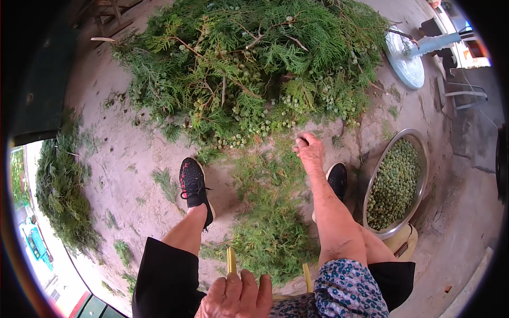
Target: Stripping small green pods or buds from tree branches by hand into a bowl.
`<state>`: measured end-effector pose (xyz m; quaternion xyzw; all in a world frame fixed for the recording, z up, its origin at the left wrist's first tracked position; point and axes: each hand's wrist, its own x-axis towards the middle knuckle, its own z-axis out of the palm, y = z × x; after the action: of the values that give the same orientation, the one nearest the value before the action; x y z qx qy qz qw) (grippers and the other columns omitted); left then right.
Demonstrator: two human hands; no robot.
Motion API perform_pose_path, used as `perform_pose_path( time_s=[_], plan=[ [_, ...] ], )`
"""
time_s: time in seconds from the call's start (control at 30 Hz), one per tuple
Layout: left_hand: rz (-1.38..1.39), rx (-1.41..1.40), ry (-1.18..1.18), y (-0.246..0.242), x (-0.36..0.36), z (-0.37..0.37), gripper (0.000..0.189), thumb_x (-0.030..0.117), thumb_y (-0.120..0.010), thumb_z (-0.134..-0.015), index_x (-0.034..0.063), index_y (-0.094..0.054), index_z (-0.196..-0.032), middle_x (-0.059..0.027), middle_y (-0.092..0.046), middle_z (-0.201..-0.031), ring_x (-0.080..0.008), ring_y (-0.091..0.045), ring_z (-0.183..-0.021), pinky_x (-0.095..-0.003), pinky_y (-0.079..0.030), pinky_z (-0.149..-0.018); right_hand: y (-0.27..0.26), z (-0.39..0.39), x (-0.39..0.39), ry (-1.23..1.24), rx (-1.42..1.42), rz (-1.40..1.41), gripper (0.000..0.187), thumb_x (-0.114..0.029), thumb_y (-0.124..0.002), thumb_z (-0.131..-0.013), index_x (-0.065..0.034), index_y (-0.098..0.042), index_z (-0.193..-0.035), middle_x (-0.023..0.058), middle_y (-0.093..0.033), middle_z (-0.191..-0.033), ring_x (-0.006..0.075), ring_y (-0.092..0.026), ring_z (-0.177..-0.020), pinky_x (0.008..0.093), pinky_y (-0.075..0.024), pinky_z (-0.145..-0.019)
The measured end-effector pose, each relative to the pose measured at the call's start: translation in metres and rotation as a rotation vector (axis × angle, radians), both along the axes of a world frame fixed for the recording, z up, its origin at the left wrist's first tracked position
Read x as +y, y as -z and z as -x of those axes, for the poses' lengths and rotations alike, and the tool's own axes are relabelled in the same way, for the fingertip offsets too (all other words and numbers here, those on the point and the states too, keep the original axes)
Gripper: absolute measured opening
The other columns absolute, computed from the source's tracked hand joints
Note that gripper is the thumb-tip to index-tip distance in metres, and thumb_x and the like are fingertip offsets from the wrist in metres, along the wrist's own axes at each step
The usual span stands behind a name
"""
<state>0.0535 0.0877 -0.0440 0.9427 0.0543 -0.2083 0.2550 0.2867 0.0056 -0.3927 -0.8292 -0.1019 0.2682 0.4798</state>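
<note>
Low in front of my body, my left hand [238, 294] has its fingers curled. Just past its knuckles a yellow bar [231, 260] shows; whether the fingers grip it is hidden. My right hand [310, 150] reaches forward over the floor, fingers bent towards the thumb, and anything small between them cannot be made out. It is close to the near edge of a large heap of cypress-like branches [254, 67], which carry small pale green cones [254, 129]. Between my feet lies a strip of loose green sprigs [270, 234].
A steel basin [366, 214] of picked green cones [393, 187] stands on the right. Another branch heap [65, 194] lies at the left. A round pedestal base [405, 59] stands back right, and a wooden frame [109, 16] back left. Black shoes [193, 185] flank the sprigs.
</note>
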Motion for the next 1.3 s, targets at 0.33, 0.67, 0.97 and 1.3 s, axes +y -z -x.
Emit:
perform_pose_path(
  time_s=[0.33,0.67,0.97,1.3],
  plan=[
    [-0.033,0.052,0.107,0.006,-0.004,-0.012,0.03,0.015,-0.053,-0.077,-0.0006,-0.054,-0.103,-0.0162,-0.055,-0.094,-0.0256,-0.052,-0.085,-0.0335,-0.043,-0.073,0.044,-0.086,-0.087,0.41,-0.141,0.343,0.021,-0.006,-0.062,-0.07,0.0003,-0.058,-0.089,0.0196,-0.059,-0.072,0.032,-0.058,-0.068,0.0384,-0.0461,-0.064],
    [-0.102,0.052,0.024,0.002,-0.003,-0.023,0.032,0.018,-0.056,-0.074,0.0022,-0.056,-0.102,-0.0126,-0.055,-0.098,-0.0228,-0.052,-0.083,-0.0312,-0.042,-0.072,0.009,-0.01,-0.033,0.316,0.503,-0.291,0.013,-0.002,-0.06,-0.076,0.0007,-0.056,-0.088,0.0101,-0.06,-0.074,0.0198,-0.059,-0.063,0.0296,-0.0483,-0.055],
    [-0.064,-0.354,-0.357,-0.003,0.024,-0.031,0.046,0.003,-0.052,-0.069,0.0004,-0.045,-0.115,-0.0189,-0.05,-0.11,-0.0291,-0.06,-0.078,-0.0346,-0.05,-0.061,-0.176,0.095,0.001,0.069,1.028,-0.968,0.017,0.004,-0.057,-0.078,-0.0012,-0.055,-0.094,0.0085,-0.059,-0.08,0.0193,-0.058,-0.07,0.0283,-0.0473,-0.059],
    [0.178,-0.333,-0.5,0.013,-0.001,0.025,0.019,0.019,-0.055,-0.079,0.0079,-0.055,-0.095,-0.0181,-0.059,-0.076,-0.0353,-0.058,-0.071,-0.0429,-0.046,-0.063,-0.298,0.16,-0.03,-0.101,0.527,-0.724,0.022,0.004,-0.057,-0.077,-0.001,-0.057,-0.099,0.004,-0.058,-0.083,0.0115,-0.056,-0.069,0.0234,-0.0457,-0.059]
  ],
)
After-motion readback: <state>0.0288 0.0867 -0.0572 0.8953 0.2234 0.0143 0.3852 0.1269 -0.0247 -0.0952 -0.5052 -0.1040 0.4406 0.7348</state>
